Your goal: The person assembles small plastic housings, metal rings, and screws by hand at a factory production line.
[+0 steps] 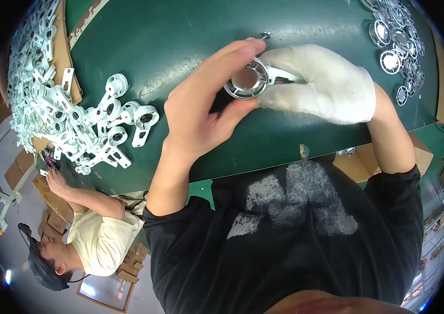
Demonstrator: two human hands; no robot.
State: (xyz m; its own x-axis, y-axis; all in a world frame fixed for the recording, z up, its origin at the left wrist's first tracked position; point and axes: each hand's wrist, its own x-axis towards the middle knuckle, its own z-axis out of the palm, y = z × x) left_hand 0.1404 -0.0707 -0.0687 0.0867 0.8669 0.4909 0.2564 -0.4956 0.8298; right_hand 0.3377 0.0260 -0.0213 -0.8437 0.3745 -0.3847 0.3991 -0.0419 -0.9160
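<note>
Head view: my left hand (201,112) is bare, and its fingers (232,55) curl around a round silver disc part (246,79), thumb below and forefinger over the top, closed on its rim. My right hand (326,83) wears a white cloth glove; its fingers are closed on a white bracket (279,75) that meets the disc on its right side. Both parts are held just above the green table (180,36), near its middle. A heap of white brackets (75,115) lies toward the left edge. Silver discs (397,42) are piled at the far right corner. Another person's hand (54,180) rests at the near left edge.
</note>
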